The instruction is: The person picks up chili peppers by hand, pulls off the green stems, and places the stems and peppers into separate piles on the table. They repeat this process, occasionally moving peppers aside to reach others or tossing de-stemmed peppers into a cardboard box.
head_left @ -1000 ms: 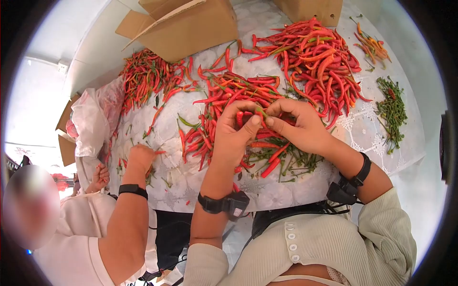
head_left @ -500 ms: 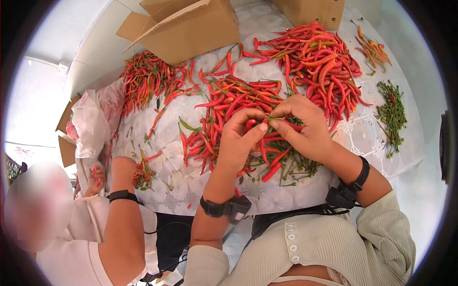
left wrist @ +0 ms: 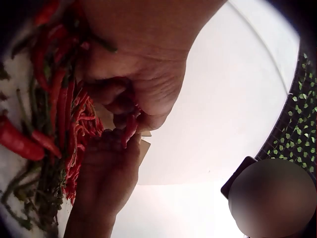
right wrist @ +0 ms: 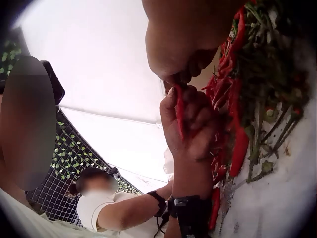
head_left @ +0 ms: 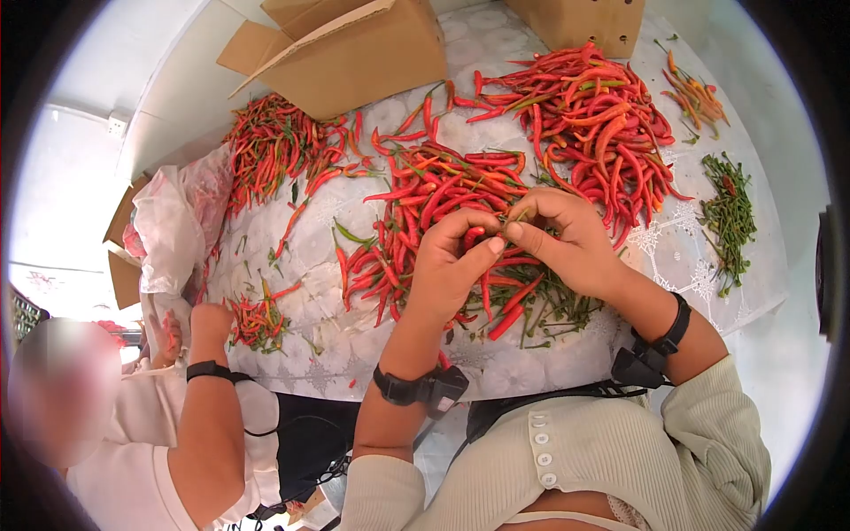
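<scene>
A red chili pepper [right wrist: 180, 115] lies along the curled fingers of my left hand [head_left: 453, 264], which grips it over the middle pile. My right hand [head_left: 574, 246] meets the left, its thumb and forefinger pinching the pepper's stem end. In the left wrist view the pepper [left wrist: 130, 130] pokes out between both hands. Just beyond and under the hands spreads a pile of red chilies [head_left: 443, 181]. Loose green stems [head_left: 562, 317] lie close below the right hand.
A larger chili pile [head_left: 611, 133] sits at the back right, with green stems [head_left: 729, 212] beside it. Cardboard boxes [head_left: 381, 62] stand at the back. On the left, another person's arm [head_left: 209, 425] reaches to the table near a small chili heap [head_left: 259, 323].
My hands stay together and have shifted slightly right, the fingers closing in at the pepper's stem end. The other person's arm has drawn back to the left, uncovering the small chili heap.
</scene>
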Action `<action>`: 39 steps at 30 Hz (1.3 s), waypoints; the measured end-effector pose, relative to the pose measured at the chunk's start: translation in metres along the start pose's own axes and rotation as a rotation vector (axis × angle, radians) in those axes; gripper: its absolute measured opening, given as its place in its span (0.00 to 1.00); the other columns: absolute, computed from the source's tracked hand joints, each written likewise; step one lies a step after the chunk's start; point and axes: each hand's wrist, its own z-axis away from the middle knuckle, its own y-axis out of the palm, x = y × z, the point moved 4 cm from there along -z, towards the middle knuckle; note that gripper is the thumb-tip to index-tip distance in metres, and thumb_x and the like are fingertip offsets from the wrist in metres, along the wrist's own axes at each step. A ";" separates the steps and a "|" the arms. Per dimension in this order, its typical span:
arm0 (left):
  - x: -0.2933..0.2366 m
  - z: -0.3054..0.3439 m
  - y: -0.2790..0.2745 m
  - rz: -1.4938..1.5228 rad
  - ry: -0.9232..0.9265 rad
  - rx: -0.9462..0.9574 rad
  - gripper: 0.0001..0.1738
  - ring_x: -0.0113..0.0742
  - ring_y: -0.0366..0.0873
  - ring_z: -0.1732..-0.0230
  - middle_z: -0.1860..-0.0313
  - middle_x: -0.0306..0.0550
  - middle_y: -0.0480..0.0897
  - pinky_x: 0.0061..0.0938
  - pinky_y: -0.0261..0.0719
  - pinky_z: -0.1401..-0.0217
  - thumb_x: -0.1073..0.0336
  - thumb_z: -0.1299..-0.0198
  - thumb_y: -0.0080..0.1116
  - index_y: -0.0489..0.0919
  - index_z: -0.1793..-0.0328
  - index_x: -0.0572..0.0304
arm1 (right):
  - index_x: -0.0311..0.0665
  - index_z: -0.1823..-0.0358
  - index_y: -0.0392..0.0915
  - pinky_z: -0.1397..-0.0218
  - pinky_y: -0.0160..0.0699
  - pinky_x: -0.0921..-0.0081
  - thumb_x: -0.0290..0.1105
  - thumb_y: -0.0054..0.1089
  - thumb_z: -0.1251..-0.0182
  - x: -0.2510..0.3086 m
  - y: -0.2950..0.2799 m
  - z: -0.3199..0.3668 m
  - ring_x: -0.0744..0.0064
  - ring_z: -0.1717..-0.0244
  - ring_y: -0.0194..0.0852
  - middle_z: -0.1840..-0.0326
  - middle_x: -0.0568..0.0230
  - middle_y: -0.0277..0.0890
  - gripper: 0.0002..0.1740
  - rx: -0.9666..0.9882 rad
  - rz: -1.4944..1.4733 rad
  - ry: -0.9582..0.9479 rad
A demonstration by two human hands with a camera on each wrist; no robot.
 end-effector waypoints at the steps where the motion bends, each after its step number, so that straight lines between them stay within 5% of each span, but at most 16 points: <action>1: 0.000 0.000 0.000 0.015 -0.010 0.002 0.10 0.20 0.70 0.62 0.61 0.36 0.75 0.16 0.69 0.59 0.75 0.46 0.58 0.76 0.57 0.63 | 0.33 0.67 0.75 0.64 0.66 0.81 0.32 0.58 0.37 -0.005 0.001 0.000 0.82 0.67 0.67 0.70 0.70 0.72 0.08 0.022 -0.102 0.046; 6: 0.002 0.002 0.000 0.059 -0.058 0.007 0.10 0.20 0.70 0.62 0.62 0.36 0.75 0.17 0.70 0.59 0.74 0.46 0.58 0.76 0.57 0.63 | 0.31 0.65 0.75 0.66 0.66 0.82 0.32 0.54 0.34 -0.013 0.006 -0.002 0.87 0.69 0.65 0.69 0.74 0.73 0.09 0.090 -0.464 0.188; 17: 0.002 0.002 0.000 0.124 -0.127 0.073 0.11 0.22 0.72 0.65 0.64 0.36 0.75 0.18 0.72 0.60 0.72 0.47 0.60 0.75 0.57 0.63 | 0.37 0.66 0.74 0.65 0.65 0.85 0.37 0.52 0.33 -0.021 0.008 -0.001 0.86 0.71 0.66 0.71 0.75 0.71 0.10 0.132 -0.545 0.325; 21: -0.003 0.001 0.002 0.132 -0.104 0.164 0.08 0.22 0.72 0.70 0.68 0.38 0.75 0.17 0.71 0.68 0.68 0.45 0.57 0.75 0.59 0.62 | 0.39 0.66 0.73 0.66 0.65 0.85 0.37 0.51 0.32 -0.022 0.006 0.000 0.85 0.71 0.67 0.71 0.75 0.71 0.10 0.124 -0.681 0.414; 27: -0.006 -0.001 -0.004 0.398 -0.156 -0.068 0.07 0.25 0.67 0.79 0.76 0.42 0.73 0.17 0.61 0.82 0.68 0.39 0.46 0.70 0.55 0.57 | 0.34 0.66 0.76 0.69 0.62 0.83 0.41 0.55 0.34 -0.014 -0.016 -0.006 0.84 0.73 0.62 0.75 0.76 0.69 0.15 -0.200 -0.261 0.154; 33: -0.007 -0.004 -0.012 0.559 -0.146 -0.011 0.07 0.26 0.64 0.80 0.77 0.40 0.69 0.18 0.60 0.82 0.66 0.35 0.44 0.69 0.53 0.57 | 0.33 0.71 0.76 0.70 0.65 0.75 0.39 0.60 0.39 -0.015 -0.019 -0.007 0.76 0.75 0.65 0.78 0.66 0.68 0.14 -0.092 0.176 0.133; 36: -0.008 -0.004 -0.011 0.555 -0.105 -0.032 0.10 0.26 0.65 0.78 0.76 0.40 0.69 0.19 0.62 0.80 0.65 0.32 0.43 0.69 0.49 0.58 | 0.35 0.74 0.74 0.69 0.68 0.67 0.39 0.65 0.48 -0.003 -0.019 -0.005 0.63 0.73 0.70 0.77 0.59 0.70 0.14 -0.118 0.686 -0.161; 39: -0.008 -0.006 -0.011 0.524 -0.088 -0.036 0.14 0.25 0.63 0.76 0.74 0.38 0.68 0.19 0.64 0.78 0.61 0.32 0.45 0.68 0.46 0.59 | 0.36 0.77 0.73 0.66 0.70 0.60 0.38 0.66 0.55 0.002 -0.017 -0.002 0.53 0.69 0.72 0.75 0.56 0.72 0.14 -0.050 0.902 -0.173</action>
